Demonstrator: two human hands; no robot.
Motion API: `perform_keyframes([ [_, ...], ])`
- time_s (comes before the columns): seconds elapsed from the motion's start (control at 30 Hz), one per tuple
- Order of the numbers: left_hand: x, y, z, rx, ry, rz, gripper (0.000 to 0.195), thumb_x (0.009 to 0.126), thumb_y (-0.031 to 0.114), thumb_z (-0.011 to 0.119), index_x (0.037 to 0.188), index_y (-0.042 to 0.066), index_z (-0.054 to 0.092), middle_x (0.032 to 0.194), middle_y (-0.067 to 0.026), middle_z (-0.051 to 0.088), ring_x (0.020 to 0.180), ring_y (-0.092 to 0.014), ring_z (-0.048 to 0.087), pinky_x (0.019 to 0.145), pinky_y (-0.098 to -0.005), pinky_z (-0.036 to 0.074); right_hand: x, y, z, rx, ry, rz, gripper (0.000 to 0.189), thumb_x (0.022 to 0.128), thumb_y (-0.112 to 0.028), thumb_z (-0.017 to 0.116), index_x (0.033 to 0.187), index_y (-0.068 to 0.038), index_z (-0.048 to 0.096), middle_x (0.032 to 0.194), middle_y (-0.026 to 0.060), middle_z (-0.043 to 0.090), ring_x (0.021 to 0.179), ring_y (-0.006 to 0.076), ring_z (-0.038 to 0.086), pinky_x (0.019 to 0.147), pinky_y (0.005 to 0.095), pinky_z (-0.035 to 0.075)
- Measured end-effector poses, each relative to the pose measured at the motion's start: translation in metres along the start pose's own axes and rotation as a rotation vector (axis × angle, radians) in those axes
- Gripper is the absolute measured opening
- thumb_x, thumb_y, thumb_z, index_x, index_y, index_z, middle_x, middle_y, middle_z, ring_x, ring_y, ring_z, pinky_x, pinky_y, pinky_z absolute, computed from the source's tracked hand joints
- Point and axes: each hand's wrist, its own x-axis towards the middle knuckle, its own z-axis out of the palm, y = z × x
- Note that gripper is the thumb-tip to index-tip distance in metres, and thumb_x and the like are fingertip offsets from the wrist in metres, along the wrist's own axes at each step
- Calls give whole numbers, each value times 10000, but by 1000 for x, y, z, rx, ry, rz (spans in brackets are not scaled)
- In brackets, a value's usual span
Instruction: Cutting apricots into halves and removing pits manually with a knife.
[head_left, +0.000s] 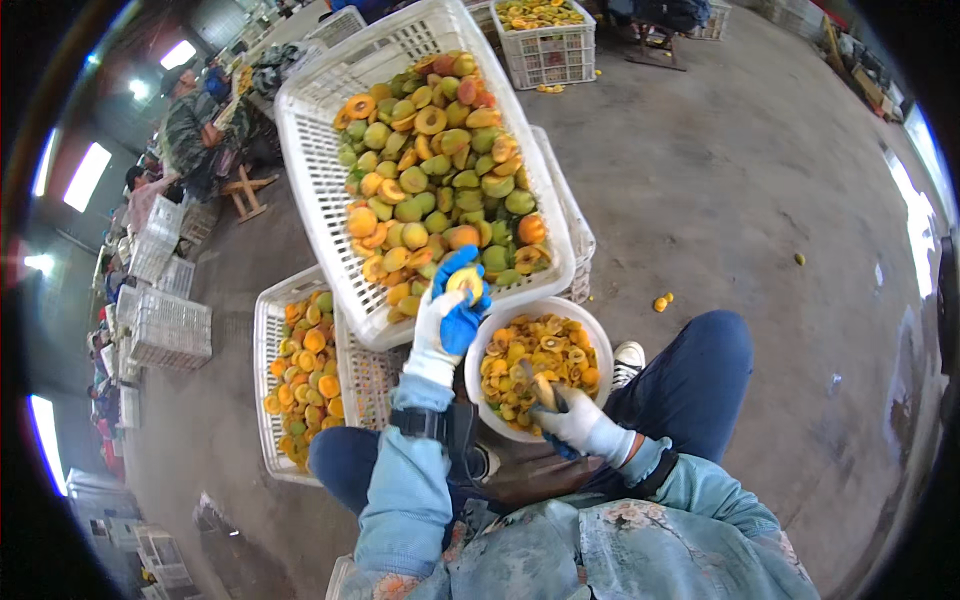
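My left hand (442, 319), in a white glove with blue coating, grips a pale yellow cut piece of stone fruit (465, 283) above the near edge of a large white plastic crate (313, 154). That crate holds many green and orange stone-fruit halves (450, 180). My right hand (589, 429), gloved too, is closed around the wooden handle of a small knife (546, 391). Its dark blade points up over a round white tub (474, 367). Inside the tub lie yellow-brown cut fruit pieces (551, 341), several showing rings around the stone cavity.
At lower left stands another white crate (262, 375) of orange halves. A fruit-filled crate (551, 56) sits farther off on the concrete floor (720, 187). Stray fruit bits (661, 303) lie right of the tub. People (196, 124) and stacked crates (171, 326) line the left side.
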Motion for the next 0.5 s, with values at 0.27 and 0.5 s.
perform_keyframes([
  [0.27,-77,-47,11,-29,280,87,471,919,424,456,1211,57,509,1081,-146,597,686,-174,599,595,-270,511,3,10,25,-410,245,-533,417,797,-280,625,1070,9,497,784,249,606,759,414,611,649,445,493],
  [0.5,-81,-69,28,376,339,154,696,912,598,282,1174,1,526,928,-102,615,765,-144,558,729,-250,457,8,-4,29,-615,241,-328,402,805,-283,612,1012,34,476,791,284,593,767,441,596,667,453,481],
])
